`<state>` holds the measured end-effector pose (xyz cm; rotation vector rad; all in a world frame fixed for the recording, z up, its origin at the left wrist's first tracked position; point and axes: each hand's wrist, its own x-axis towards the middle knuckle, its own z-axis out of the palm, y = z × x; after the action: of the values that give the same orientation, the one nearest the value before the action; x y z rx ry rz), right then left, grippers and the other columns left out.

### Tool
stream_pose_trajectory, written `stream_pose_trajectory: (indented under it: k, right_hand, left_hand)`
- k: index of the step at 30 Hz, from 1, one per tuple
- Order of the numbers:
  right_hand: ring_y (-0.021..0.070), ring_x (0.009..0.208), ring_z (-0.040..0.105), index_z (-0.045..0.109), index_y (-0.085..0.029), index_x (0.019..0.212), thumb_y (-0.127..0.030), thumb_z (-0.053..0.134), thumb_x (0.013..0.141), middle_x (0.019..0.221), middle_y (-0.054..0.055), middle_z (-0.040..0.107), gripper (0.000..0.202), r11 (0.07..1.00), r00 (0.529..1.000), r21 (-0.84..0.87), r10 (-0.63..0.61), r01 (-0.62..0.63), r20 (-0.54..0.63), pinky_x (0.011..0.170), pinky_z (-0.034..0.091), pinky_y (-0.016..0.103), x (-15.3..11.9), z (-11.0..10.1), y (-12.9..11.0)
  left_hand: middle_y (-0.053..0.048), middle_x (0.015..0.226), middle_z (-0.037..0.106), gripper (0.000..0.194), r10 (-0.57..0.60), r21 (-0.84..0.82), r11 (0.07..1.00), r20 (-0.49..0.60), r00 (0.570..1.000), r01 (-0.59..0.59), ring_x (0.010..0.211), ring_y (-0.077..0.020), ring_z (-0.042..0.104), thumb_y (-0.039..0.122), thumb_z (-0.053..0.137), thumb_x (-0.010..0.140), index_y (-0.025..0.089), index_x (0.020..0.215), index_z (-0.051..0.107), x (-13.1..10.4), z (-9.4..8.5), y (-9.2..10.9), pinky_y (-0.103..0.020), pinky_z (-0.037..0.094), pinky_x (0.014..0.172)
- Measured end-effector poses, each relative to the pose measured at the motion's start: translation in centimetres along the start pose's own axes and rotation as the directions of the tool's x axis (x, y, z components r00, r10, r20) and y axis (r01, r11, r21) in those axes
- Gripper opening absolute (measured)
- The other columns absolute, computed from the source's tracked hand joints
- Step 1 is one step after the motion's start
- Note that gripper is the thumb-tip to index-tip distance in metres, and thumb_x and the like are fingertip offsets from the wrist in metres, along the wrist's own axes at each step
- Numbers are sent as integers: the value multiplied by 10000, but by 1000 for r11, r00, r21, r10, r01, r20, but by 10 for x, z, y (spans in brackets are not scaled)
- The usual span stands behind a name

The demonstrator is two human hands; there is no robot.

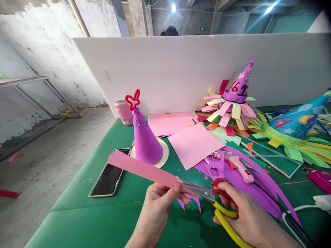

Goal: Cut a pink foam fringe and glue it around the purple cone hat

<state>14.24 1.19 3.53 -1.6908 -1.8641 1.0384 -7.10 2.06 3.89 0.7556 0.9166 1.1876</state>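
My left hand pinches a long pink paper strip between thumb and fingers, near its right end. The strip slants up to the left over the phone. In my right hand are scissors with red and yellow handles, and their blades lie on the strip's right end, close to my left thumb. Just beyond the strip stands a purple cone hat on a pale round brim, topped with a red fuzzy bow shape. A square pink sheet lies behind my hands.
A phone lies at the table's left edge, with a pink can behind. Purple scraps, a pink glue gun and a white cable lie right. Decorated purple and blue hats stand before a white board.
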Motion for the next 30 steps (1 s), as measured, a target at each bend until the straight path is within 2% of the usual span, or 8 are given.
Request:
stream_pose_trajectory:
  k: [4, 10, 17, 23, 30]
  right_hand:
    - [188, 720, 650, 551, -226, 1041, -287, 664, 644, 797, 13, 680, 417, 1000, 1000, 0, 13, -13, 5, 588, 547, 227, 0, 0, -1]
    - [217, 813, 657, 549, -230, 1054, -302, 652, 619, 917, 45, 687, 453, 998, 998, 25, 49, -50, 40, 632, 548, 254, 0, -1, -5]
    - [252, 904, 641, 547, -230, 1097, -297, 650, 605, 962, 66, 681, 507, 998, 997, -3, 68, -67, 35, 687, 549, 293, -3, 0, -4]
    - [256, 910, 638, 573, -220, 1041, -305, 640, 607, 982, 75, 679, 448, 998, 998, 42, 55, -56, 24, 692, 552, 300, -3, 0, -8]
    - [232, 875, 641, 573, -212, 982, -290, 657, 601, 943, 53, 685, 398, 986, 993, 132, 90, -100, 77, 636, 540, 236, -3, 0, -11]
  left_hand:
    - [-77, 659, 727, 149, -24, 17, 1000, 50, 998, 23, 550, -141, 617, 256, 640, 786, 123, 737, 687, -1, 1, 0, -258, 471, 611]
    - [-55, 531, 678, 219, 2, 86, 996, 87, 996, -9, 540, -150, 609, 270, 607, 812, 123, 666, 675, -2, 4, 1, -260, 455, 618]
    - [-50, 546, 679, 200, -10, 72, 997, 77, 997, 5, 514, -136, 592, 277, 635, 787, 123, 668, 684, -2, 1, -1, -256, 450, 617]
    - [-54, 551, 676, 206, -19, 105, 994, 79, 997, 11, 530, -150, 593, 293, 659, 763, 122, 651, 689, -2, 2, -4, -265, 442, 613]
    - [-66, 550, 675, 257, -33, 123, 992, 63, 997, 25, 539, -156, 582, 319, 665, 750, 123, 583, 679, -2, 2, -4, -275, 439, 623]
